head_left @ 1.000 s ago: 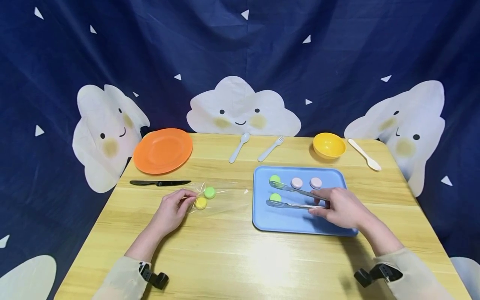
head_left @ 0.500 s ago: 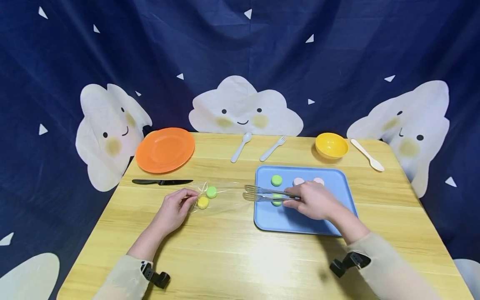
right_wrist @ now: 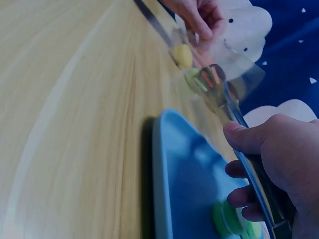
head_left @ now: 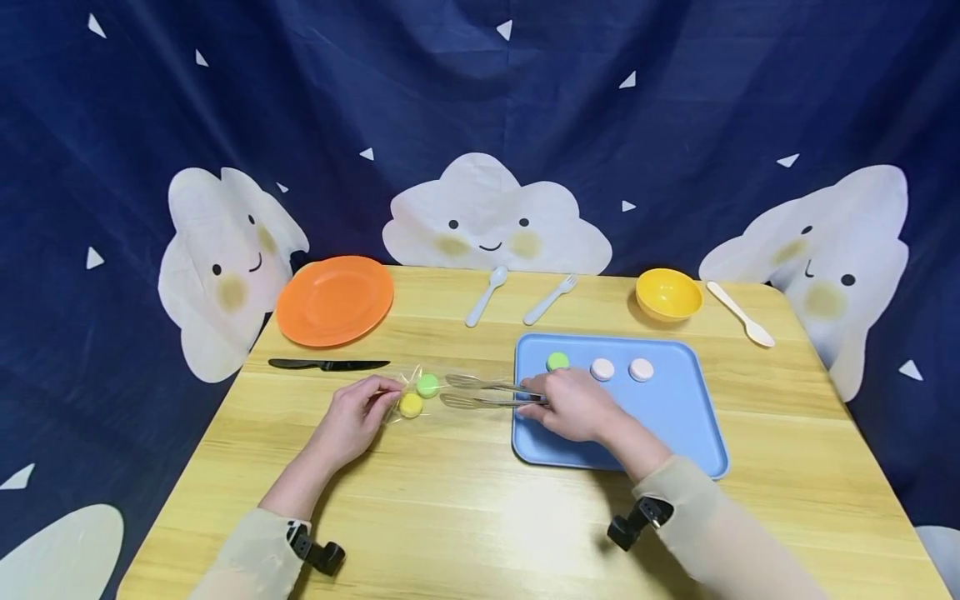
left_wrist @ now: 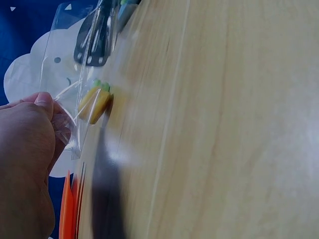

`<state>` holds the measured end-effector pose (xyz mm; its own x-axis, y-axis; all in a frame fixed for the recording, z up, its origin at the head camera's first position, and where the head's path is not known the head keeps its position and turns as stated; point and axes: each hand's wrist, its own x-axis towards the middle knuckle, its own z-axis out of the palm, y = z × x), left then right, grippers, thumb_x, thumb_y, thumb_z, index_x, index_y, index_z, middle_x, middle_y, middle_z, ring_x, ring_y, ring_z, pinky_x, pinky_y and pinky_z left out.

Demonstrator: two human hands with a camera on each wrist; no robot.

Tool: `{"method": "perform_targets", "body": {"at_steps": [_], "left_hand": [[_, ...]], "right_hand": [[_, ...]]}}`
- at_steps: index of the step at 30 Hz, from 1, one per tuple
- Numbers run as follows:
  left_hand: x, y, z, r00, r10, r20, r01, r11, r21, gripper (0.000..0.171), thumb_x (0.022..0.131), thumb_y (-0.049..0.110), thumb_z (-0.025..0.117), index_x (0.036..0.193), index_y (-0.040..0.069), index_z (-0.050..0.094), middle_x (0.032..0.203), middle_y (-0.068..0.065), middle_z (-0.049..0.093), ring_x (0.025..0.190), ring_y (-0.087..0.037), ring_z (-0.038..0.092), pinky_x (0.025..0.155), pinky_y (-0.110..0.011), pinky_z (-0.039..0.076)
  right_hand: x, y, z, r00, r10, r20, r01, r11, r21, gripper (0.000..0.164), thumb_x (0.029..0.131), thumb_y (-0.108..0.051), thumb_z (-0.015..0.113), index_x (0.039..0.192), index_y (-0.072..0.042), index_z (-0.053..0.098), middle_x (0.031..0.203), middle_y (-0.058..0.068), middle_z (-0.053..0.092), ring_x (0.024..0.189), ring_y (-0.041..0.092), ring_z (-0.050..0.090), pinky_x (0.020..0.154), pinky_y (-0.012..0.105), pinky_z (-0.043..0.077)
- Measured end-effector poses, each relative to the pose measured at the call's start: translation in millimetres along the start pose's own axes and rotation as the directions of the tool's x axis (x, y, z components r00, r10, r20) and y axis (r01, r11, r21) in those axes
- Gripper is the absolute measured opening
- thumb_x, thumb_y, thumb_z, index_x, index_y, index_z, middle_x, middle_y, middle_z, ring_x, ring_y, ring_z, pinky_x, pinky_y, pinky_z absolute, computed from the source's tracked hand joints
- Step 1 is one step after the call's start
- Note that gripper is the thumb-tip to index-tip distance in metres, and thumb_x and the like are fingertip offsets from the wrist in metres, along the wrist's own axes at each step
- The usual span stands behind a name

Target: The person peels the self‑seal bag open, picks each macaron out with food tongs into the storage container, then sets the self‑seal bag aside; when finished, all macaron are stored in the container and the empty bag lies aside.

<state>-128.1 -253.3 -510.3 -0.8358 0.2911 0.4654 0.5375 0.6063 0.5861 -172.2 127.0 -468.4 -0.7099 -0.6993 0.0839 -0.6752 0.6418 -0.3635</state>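
Observation:
My left hand [head_left: 351, 423] pinches the edge of a clear plastic bag [left_wrist: 70, 50] lying left of the blue tray. A green macaron [head_left: 427, 385] and a yellow macaron [head_left: 410, 406] are inside the bag, near my fingers. My right hand [head_left: 576, 405] holds metal tongs [head_left: 491, 403] over the tray's left edge. Their tips point left and overlap the bag in the head view, a little apart, with nothing seen between them. On the blue tray [head_left: 660, 433] sit a green macaron [head_left: 557, 361] and two pink macarons [head_left: 602, 369]; another green macaron [right_wrist: 227, 219] is hidden behind my right hand in the head view.
Left of the bag lies a black knife [head_left: 328, 365], with an orange plate [head_left: 334, 301] behind it. Along the back edge are a grey spoon [head_left: 486, 297], a grey fork [head_left: 550, 300], a yellow bowl [head_left: 669, 294] and a white spoon [head_left: 741, 314].
My right hand has carried the tongs left from over the tray to the bag, and their arms have come closer together than a second ago. My left hand keeps its grip on the bag.

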Motion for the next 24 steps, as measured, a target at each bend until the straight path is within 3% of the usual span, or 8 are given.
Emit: {"method": "perform_targets", "body": {"at_steps": [5,8,10,14,18,24], "left_hand": [[3.6,1.3,1.0,1.000,0.002,0.007,-0.002,1.000,-0.011,0.015,0.097,-0.002,0.075,0.109,0.007,0.075,0.105,-0.001,0.077,0.100,-0.018,0.073,0.085,-0.025,0.060],[3.0,1.9,1.5,1.000,-0.005,0.007,0.005,1.000,-0.011,0.015,0.097,-0.002,0.075,0.108,0.007,0.075,0.105,0.000,0.077,0.100,-0.018,0.073,0.084,-0.027,0.061],[1.7,1.9,1.8,1.000,-0.008,0.005,0.008,1.000,-0.008,0.015,0.096,-0.002,0.075,0.108,0.007,0.075,0.105,0.000,0.077,0.099,-0.017,0.073,0.082,-0.027,0.061],[-0.3,0.5,2.2,1.000,-0.008,0.001,0.008,1.000,-0.007,0.015,0.096,-0.003,0.076,0.108,0.006,0.075,0.105,-0.001,0.077,0.097,-0.017,0.073,0.082,-0.022,0.059],[0.4,-0.2,2.0,1.000,-0.009,0.002,0.009,1.000,-0.013,0.014,0.096,-0.003,0.076,0.108,0.006,0.074,0.105,-0.002,0.077,0.097,-0.016,0.072,0.083,-0.018,0.057],[0.8,0.2,0.3,1.000,-0.023,-0.002,0.023,1.000,0.001,0.013,0.096,0.000,0.077,0.106,0.007,0.075,0.103,0.000,0.077,0.095,-0.015,0.072,0.079,-0.028,0.061]], "right_hand": [[12,-9,5,1.000,0.028,0.001,-0.028,0.999,-0.020,0.032,0.102,-0.040,0.073,0.115,-0.011,0.076,0.101,0.000,0.076,0.083,0.020,0.070,0.067,0.046,0.057],[19,-11,8,1.000,0.023,-0.003,-0.023,0.999,-0.048,0.028,0.101,-0.041,0.074,0.109,-0.014,0.075,0.092,-0.004,0.072,0.075,0.016,0.065,0.061,0.042,0.052],[24,-12,9,1.000,0.016,-0.003,-0.016,0.998,-0.059,0.024,0.100,-0.040,0.075,0.097,-0.017,0.069,0.079,-0.008,0.063,0.066,0.013,0.057,0.055,0.037,0.046],[31,-13,11,1.000,0.006,-0.005,-0.006,0.998,-0.059,0.033,0.100,-0.041,0.076,0.081,-0.022,0.055,0.068,-0.011,0.049,0.059,0.011,0.048,0.049,0.033,0.036],[37,-13,13,1.000,0.005,0.003,-0.005,0.999,-0.046,0.036,0.099,-0.041,0.076,0.079,-0.023,0.052,0.065,-0.010,0.047,0.058,0.012,0.046,0.049,0.033,0.035],[41,-15,16,1.000,0.005,0.020,-0.004,0.998,-0.059,0.037,0.101,-0.041,0.074,0.078,-0.023,0.050,0.065,-0.009,0.048,0.060,0.014,0.049,0.052,0.036,0.040]]}}
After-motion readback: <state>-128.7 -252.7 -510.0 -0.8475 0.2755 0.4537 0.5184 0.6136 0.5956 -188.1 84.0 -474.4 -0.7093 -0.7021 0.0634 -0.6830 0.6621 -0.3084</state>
